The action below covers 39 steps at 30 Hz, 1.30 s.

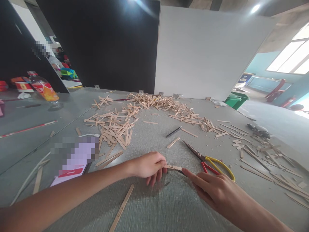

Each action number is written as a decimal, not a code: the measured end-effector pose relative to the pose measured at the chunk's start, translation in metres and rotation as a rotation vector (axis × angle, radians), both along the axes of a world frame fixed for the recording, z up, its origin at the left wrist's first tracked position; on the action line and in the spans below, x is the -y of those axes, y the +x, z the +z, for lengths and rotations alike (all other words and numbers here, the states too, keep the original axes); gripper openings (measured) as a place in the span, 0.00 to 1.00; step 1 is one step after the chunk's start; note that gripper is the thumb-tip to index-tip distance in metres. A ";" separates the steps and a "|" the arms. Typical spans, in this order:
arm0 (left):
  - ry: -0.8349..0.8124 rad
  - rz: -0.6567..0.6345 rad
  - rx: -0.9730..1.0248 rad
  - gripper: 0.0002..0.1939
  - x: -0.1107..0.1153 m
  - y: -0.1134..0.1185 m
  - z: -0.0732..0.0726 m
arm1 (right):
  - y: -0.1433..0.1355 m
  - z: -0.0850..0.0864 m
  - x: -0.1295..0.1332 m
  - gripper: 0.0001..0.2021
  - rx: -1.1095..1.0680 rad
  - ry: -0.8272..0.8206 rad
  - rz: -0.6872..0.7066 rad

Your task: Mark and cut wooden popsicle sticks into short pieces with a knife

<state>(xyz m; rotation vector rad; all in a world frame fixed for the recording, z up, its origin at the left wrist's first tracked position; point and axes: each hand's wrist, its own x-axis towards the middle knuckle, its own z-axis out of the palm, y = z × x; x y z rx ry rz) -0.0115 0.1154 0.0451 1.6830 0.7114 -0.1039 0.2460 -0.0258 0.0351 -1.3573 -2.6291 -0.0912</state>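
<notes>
My left hand (151, 166) is closed on one end of a wooden craft stick (173, 167), pinched between thumb and fingers just above the table. Thin dark marks show on the stick's face. At its other end is my right hand (213, 187), closed, the index finger stretched toward the stick. A thin dark blade-like tool (180, 171) shows under that fingertip; the rest of it is hidden in the hand. Needle-nose pliers (201, 158) with one yellow and one red handle lie just beyond my right hand. Another craft stick (122, 206) with a marked outline lies nearer me.
Heaped craft sticks (156, 101) spread along the back, with more at left. Cut pieces and strips (263, 161) lie at right. A black pen (173, 131) and short stick (173, 142) lie ahead. A purple object (82, 154), partly blurred, and a drink bottle (43, 87) are left.
</notes>
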 end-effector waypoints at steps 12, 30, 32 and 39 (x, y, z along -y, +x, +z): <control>0.117 -0.067 -0.012 0.15 -0.004 -0.004 0.008 | -0.004 0.019 -0.015 0.35 0.387 0.307 0.144; 0.230 -0.089 -0.085 0.18 -0.002 -0.002 0.008 | -0.028 0.016 -0.008 0.15 0.714 0.430 0.026; 0.242 -0.088 -0.088 0.17 -0.002 -0.002 0.008 | -0.027 0.013 -0.008 0.15 0.697 0.433 0.002; 0.271 -0.086 -0.149 0.15 0.000 -0.001 0.005 | -0.011 0.010 -0.021 0.15 0.493 0.383 0.040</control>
